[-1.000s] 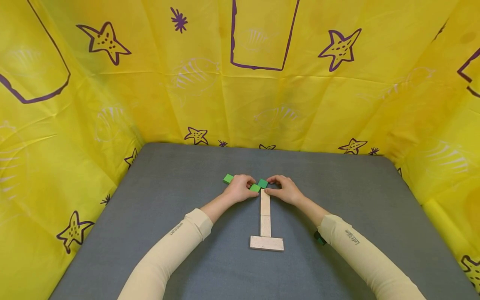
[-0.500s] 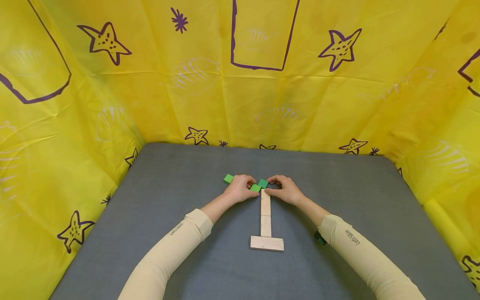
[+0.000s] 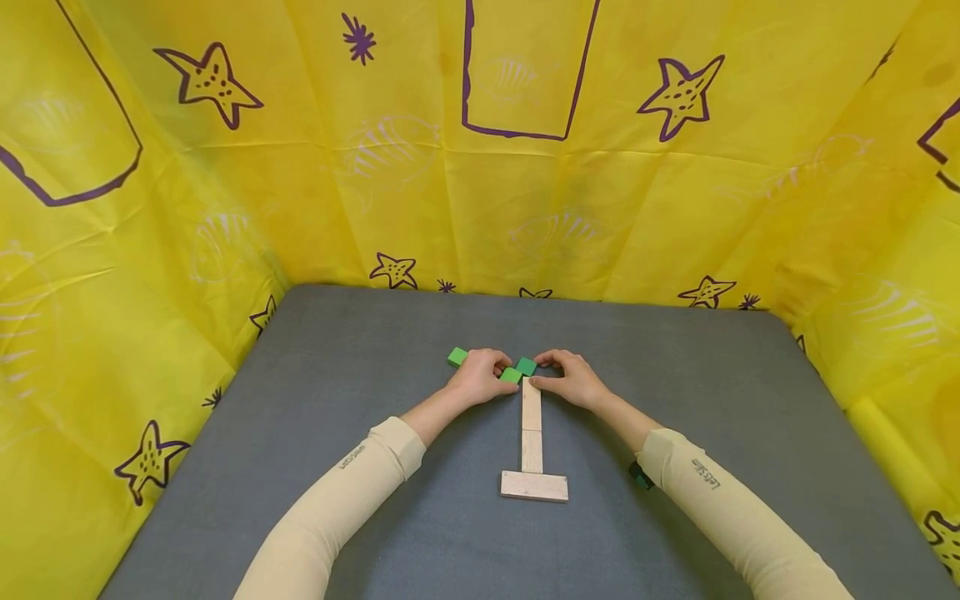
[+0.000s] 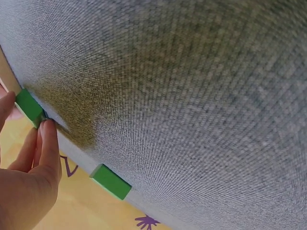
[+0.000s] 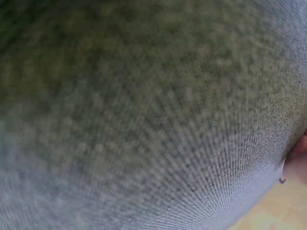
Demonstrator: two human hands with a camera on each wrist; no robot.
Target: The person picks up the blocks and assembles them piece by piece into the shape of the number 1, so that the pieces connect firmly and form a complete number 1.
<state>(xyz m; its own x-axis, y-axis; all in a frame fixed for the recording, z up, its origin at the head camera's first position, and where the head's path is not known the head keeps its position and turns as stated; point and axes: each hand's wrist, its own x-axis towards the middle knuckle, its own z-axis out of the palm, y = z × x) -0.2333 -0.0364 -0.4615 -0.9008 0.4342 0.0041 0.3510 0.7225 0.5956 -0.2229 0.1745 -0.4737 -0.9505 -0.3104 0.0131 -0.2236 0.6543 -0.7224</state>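
In the head view my left hand [image 3: 477, 377] pinches a light green block [image 3: 511, 376] between thumb and fingers. The left wrist view shows that green block [image 4: 29, 106] low on the cloth, thumb at one end and fingertips at the other. My right hand [image 3: 573, 381] curls its thumb and fingers at the right side of a dark green block [image 3: 527, 367], its thumb tip by the top of an upright line of wooden planks [image 3: 531, 417]. The two green blocks lie corner to corner above that line. Only part of the right hand [image 5: 296, 163] appears in the right wrist view.
Another light green block [image 3: 457, 357] lies just left of my left hand. A wooden plank [image 3: 534, 487] lies crosswise at the near end of the line. Grey cloth covers the table [image 3: 360, 333], and yellow printed fabric [image 3: 480, 217] hangs around its back and sides.
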